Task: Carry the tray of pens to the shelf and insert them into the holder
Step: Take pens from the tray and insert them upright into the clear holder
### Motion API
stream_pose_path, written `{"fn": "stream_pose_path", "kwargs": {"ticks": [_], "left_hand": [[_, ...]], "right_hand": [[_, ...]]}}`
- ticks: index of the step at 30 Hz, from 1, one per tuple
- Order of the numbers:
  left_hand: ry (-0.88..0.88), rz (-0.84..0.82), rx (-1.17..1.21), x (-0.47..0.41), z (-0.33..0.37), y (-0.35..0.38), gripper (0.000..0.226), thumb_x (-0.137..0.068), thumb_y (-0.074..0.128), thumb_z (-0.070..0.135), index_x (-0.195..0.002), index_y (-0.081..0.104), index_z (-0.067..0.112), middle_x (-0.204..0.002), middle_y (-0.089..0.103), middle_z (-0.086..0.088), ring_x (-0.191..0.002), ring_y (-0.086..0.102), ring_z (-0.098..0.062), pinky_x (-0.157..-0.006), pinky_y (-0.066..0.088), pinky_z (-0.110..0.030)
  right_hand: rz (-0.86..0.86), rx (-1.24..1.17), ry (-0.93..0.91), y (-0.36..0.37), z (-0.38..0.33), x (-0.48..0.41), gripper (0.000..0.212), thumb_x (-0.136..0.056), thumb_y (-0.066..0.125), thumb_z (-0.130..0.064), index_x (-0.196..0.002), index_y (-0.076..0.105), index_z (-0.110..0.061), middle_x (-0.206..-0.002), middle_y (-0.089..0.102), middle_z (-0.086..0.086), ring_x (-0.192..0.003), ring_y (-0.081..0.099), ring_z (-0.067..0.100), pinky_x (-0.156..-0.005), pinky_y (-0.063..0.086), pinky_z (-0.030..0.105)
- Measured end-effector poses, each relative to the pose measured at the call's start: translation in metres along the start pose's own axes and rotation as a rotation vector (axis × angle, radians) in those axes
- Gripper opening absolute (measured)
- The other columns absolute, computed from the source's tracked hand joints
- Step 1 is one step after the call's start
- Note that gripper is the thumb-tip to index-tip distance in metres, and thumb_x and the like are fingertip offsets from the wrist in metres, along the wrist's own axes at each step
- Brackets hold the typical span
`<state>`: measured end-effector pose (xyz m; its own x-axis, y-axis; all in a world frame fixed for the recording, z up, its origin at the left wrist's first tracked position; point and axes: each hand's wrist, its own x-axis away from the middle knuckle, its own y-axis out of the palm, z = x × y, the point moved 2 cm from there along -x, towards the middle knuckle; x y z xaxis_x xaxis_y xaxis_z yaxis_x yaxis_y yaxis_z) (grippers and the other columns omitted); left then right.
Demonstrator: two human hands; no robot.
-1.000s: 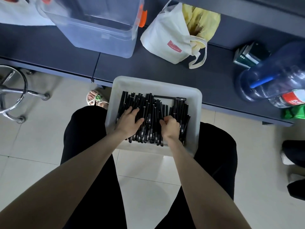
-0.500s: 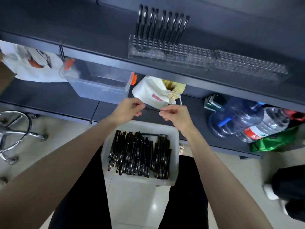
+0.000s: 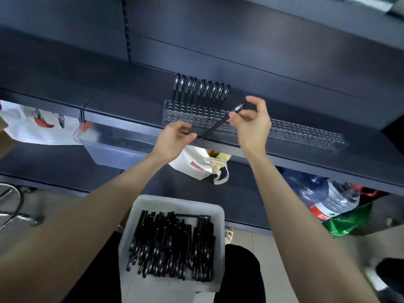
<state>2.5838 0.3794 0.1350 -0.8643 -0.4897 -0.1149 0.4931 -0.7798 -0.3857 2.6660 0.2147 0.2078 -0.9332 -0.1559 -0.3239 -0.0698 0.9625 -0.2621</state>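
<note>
A white tray rests on my lap, filled with several black pens. On the dark shelf above stands a long clear holder with a row of black pens upright at its left end. My right hand pinches the upper end of one black pen, which slants down-left in front of the holder. My left hand has thumb and forefinger pinched together at that pen's lower tip.
A clear plastic bin and a white tote bag sit on the lower shelf. Large water bottles and a green bag lie at the right. A chrome stool base stands left. A printed bag is far left.
Both hands rose from the tray with one pen to the holder on the upper shelf. The pen has tilted, its top end now up in my right hand. My view swung upward.
</note>
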Motion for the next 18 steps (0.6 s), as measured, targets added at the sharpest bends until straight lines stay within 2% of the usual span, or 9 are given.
{"fn": "stream_pose_path", "kwargs": {"ticks": [3,5,10,13,18], "left_hand": [[0.028,0.244,-0.091,-0.014,-0.001,-0.009,0.038,-0.084,0.069,0.025,-0.117,0.057,0.009,-0.117,0.054,-0.008,-0.098,0.055,-0.015,-0.090,0.044,-0.025],[0.032,0.317,-0.174,-0.024,-0.001,-0.012,0.052,-0.082,0.071,0.029,-0.126,0.050,0.010,-0.125,0.045,-0.009,-0.113,0.046,-0.020,-0.095,0.038,-0.026],[-0.019,0.244,-0.219,-0.050,-0.010,-0.011,0.090,-0.075,0.077,0.032,-0.143,0.025,0.006,-0.144,0.026,-0.010,-0.132,0.031,-0.024,-0.107,0.031,-0.031],[-0.077,0.184,-0.168,-0.059,-0.015,-0.009,0.098,-0.075,0.077,0.031,-0.148,0.015,0.008,-0.151,0.020,-0.007,-0.136,0.031,-0.023,-0.109,0.030,-0.033],[-0.098,0.217,-0.118,-0.064,-0.028,-0.004,0.094,-0.080,0.073,0.032,-0.149,0.012,0.012,-0.153,0.024,-0.006,-0.137,0.031,-0.025,-0.108,0.032,-0.037]], "right_hand": [[0.077,0.103,-0.093,0.001,-0.007,-0.021,0.033,-0.082,0.068,-0.005,-0.110,0.054,-0.014,-0.069,0.062,-0.005,-0.073,0.068,0.020,-0.079,0.055,0.037],[0.114,0.157,-0.139,0.003,-0.008,-0.033,0.030,-0.083,0.067,-0.005,-0.110,0.055,-0.010,-0.068,0.058,-0.010,-0.071,0.065,0.017,-0.078,0.055,0.034],[0.187,0.241,-0.222,0.003,-0.004,-0.061,0.027,-0.085,0.065,-0.007,-0.111,0.057,-0.005,-0.074,0.059,-0.003,-0.066,0.056,0.012,-0.075,0.050,0.024],[0.173,0.279,-0.235,0.004,-0.001,-0.074,0.026,-0.087,0.063,-0.007,-0.112,0.056,-0.004,-0.077,0.059,-0.001,-0.065,0.054,0.008,-0.071,0.044,0.013],[0.154,0.309,-0.246,0.011,0.011,-0.087,0.026,-0.086,0.062,-0.003,-0.111,0.056,-0.001,-0.076,0.059,0.000,-0.068,0.055,0.015,-0.075,0.048,0.027]]}}
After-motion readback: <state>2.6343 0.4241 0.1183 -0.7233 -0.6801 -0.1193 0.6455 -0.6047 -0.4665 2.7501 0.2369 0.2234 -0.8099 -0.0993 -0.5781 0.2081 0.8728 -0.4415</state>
